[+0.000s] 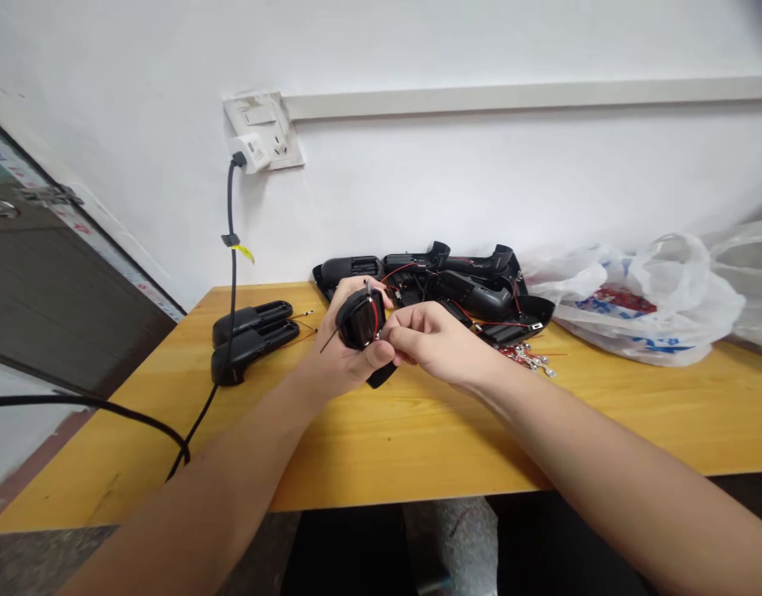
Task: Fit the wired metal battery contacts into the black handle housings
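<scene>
Two hands over the table (381,447): left hand (340,360) curled shut round a black housing (359,319) with red wires (373,319), right hand (434,343) closed in at its edge, hold unclear; two housings (253,341) lie apart, a heap (436,285) and loose terminals (523,358) remain.

This looks like a small assembly workroom, not a home. A yellow wooden table (381,439) stands against a bare white wall (480,182), with black plastic housings (455,285) heaped at its centre and small red-wired metal terminals (523,358) beside them. A wall socket (262,130) at upper centre carries a plugged-in black cable (233,248), a white plastic bag (642,306) lies at right, and a dark door (45,281) stands at far left.
</scene>
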The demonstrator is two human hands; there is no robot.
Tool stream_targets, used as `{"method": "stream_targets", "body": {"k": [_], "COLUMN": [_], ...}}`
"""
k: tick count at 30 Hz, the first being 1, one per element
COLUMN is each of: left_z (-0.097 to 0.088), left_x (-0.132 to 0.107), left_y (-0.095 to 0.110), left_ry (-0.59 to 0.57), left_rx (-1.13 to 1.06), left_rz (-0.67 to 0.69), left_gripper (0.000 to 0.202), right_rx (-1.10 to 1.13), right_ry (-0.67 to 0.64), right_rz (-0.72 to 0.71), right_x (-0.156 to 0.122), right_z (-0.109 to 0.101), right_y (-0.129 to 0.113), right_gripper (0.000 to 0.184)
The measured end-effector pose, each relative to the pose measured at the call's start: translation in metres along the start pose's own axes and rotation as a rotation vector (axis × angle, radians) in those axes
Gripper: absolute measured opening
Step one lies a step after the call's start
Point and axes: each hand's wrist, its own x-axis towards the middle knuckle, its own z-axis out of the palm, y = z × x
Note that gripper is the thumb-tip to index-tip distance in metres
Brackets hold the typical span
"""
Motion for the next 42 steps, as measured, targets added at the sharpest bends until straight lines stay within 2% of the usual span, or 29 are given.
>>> {"method": "stream_targets", "body": {"k": [8, 13, 18, 22, 25, 32, 38, 42], "left_z": [0.000, -0.003, -0.006, -0.006, -0.004, -0.004, -0.003, -0.001], "left_x": [0.002, 0.002, 0.002, 0.004, 0.006, 0.014, 0.015, 0.015], "left_y": [-0.002, -0.002, 0.002, 0.000, -0.001, 0.004, 0.006, 0.009], "left_ry": [-0.002, -0.003, -0.019, -0.004, -0.006, 0.078, 0.049, 0.009], "left_rx": [0.197, 0.221, 0.198, 0.084, 0.027, -0.037, -0.193, -0.199], "left_rz": [0.218, 0.271, 0.107, -0.166, -0.312, -0.430, -0.511, -0.531], "left_gripper": [0.064, 0.063, 0.055, 0.040, 0.030, 0.027, 0.019, 0.017], "right_rx": [-0.013, -0.039, 0.000, 0.010, -0.002, -0.166, -0.069, -0.072], "right_ry": [-0.037, -0.047, -0.013, 0.063, 0.043, 0.147, 0.145, 0.119], "right_rz": [0.002, -0.053, -0.075, -0.022, 0.034, -0.008, -0.003, 0.008], "right_x": [-0.002, -0.002, 0.003, 0.005, 0.006, 0.010, 0.012, 0.014], "right_z": [-0.001, -0.002, -0.009, -0.017, -0.023, -0.035, -0.031, -0.030], "right_y": [-0.001, 0.000, 0.002, 0.001, 0.002, 0.008, 0.018, 0.024], "right_gripper": [0.029, 0.029, 0.027, 0.031, 0.034, 0.045, 0.043, 0.044]}}
